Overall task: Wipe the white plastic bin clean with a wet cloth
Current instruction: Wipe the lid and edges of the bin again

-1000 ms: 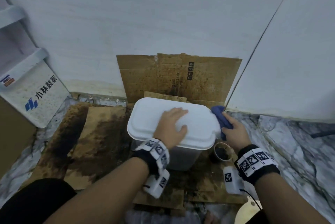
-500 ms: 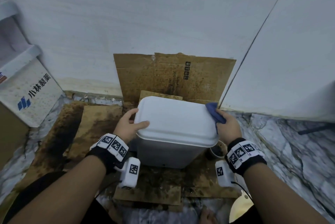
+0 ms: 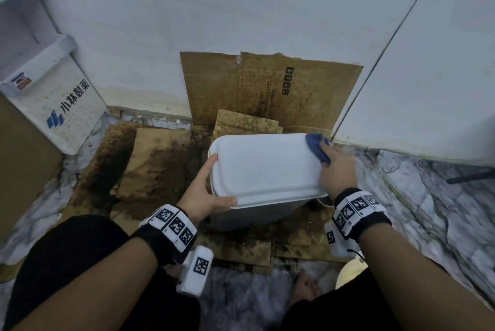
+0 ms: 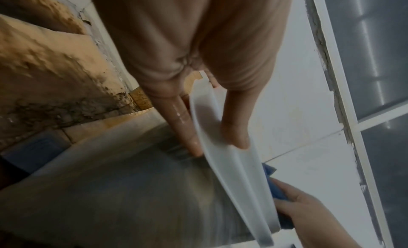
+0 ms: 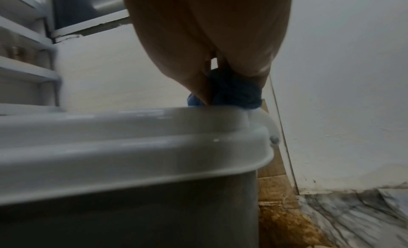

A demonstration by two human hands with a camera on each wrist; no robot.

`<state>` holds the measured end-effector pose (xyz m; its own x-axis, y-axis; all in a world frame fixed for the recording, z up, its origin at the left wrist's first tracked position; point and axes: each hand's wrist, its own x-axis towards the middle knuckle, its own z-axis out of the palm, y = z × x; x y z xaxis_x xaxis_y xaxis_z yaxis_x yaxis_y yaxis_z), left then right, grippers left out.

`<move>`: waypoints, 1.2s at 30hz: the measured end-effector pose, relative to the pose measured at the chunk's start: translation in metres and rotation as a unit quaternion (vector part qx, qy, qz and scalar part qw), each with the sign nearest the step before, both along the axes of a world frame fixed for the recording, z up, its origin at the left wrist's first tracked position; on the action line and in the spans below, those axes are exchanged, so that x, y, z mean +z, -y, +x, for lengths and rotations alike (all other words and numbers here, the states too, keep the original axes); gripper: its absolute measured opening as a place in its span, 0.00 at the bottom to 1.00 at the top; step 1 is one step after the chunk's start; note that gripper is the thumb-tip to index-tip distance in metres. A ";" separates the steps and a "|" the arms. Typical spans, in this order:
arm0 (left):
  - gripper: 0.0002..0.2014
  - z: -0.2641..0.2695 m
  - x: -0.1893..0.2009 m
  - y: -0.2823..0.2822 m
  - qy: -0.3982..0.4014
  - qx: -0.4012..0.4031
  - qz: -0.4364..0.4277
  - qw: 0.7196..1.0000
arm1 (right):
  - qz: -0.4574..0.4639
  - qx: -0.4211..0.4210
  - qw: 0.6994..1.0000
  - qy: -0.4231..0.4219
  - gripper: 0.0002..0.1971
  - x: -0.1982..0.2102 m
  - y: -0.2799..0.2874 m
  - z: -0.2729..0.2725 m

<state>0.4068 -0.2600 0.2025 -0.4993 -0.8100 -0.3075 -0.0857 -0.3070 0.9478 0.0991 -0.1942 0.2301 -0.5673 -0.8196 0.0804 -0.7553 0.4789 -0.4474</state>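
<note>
Stained cardboard [image 3: 160, 170] bears bin [image 3: 265, 167]; hands grip lid, cloth [image 3: 316, 147].

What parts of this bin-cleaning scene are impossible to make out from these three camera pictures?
- Inside of the white bin: head view, closed lid covers it.
- Bin's far side: head view, hidden behind the bin itself.
- Most of the blue cloth: bunched under the right hand; wetness not visible.
- Round object beside the bin: mostly behind the right wrist.
- Left hand fingers under the lid rim: hidden in head view.
- Bin wall: blurred in both wrist views.
</note>
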 end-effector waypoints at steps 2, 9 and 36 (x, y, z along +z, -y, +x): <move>0.56 0.004 -0.006 -0.004 -0.013 0.000 -0.012 1.000 | 0.006 0.001 0.999 -0.039 0.30 -0.005 -0.001 0.014; 0.59 0.013 -0.015 0.001 -0.067 0.006 -0.004 0.998 | -0.006 0.053 0.995 -0.086 0.31 -0.011 0.008 0.078; 0.52 0.023 -0.022 0.009 -0.141 0.049 0.118 0.982 | 0.013 0.200 0.959 0.200 0.29 0.045 0.069 0.133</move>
